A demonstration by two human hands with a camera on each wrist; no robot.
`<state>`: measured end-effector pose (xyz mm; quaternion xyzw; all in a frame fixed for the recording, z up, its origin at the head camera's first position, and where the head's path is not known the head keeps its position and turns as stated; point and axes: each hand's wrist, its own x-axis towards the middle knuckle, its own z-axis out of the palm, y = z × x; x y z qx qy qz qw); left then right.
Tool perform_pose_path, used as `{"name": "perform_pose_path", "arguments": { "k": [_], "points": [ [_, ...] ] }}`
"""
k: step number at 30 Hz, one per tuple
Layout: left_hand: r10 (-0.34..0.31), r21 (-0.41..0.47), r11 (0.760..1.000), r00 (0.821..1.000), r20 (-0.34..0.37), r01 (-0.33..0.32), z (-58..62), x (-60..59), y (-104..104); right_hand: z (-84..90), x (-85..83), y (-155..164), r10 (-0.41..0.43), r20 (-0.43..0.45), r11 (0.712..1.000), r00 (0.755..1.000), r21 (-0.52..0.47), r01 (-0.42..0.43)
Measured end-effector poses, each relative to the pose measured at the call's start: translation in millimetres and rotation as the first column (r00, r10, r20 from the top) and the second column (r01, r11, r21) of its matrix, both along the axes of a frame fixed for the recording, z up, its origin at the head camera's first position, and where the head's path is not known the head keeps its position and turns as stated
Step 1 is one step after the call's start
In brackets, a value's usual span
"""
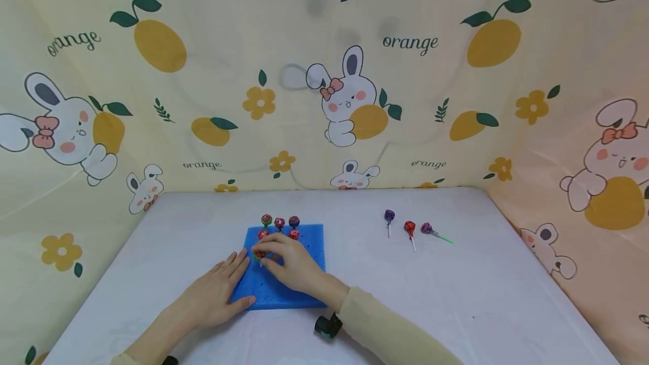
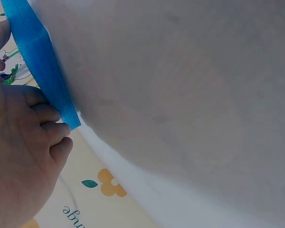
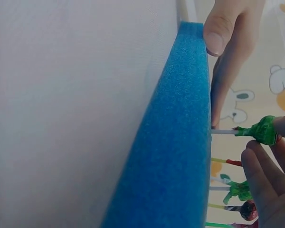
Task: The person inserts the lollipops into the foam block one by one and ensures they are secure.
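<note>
A blue foam block (image 1: 296, 286) lies on the white table (image 1: 431, 308). Several wrapped lollipops (image 1: 279, 222) stand upright in it along its far edge. My right hand (image 1: 265, 256) pinches a red lollipop (image 1: 259, 253) by its head, near the block's left middle. In the right wrist view its green-wrapped neck (image 3: 262, 130) sits between my fingertips (image 3: 259, 166), and the white stick (image 3: 223, 131) meets the foam (image 3: 175, 142). My left hand (image 1: 225, 285) rests flat on the block's left edge with its fingers straight; the left wrist view shows the fingers (image 2: 47, 128) against the foam's side (image 2: 38, 61).
Three loose lollipops lie on the table to the right: a purple one (image 1: 389, 216), a red one (image 1: 409, 227) and a purple one with a green stick (image 1: 427, 228). Printed cloth walls (image 1: 324, 100) close in the table at the back and on both sides.
</note>
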<state>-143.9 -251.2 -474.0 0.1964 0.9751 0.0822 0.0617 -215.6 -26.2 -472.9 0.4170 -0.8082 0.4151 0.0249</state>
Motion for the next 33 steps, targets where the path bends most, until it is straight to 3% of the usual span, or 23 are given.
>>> {"name": "perform_pose_path", "arguments": {
  "k": [18,33],
  "points": [
    [-0.004,-0.001,1.0,0.999,-0.035,0.004,-3.7,0.0,0.9,8.2,0.1,22.7,0.024,0.039,0.986,0.999,-0.167,-0.017],
    [0.008,0.009,1.0,1.0,-0.031,-0.007,-6.2,-0.9,-0.6,12.9,-12.5,75.7,-0.096,0.137,0.942,0.986,-0.308,0.135]
  ]
}}
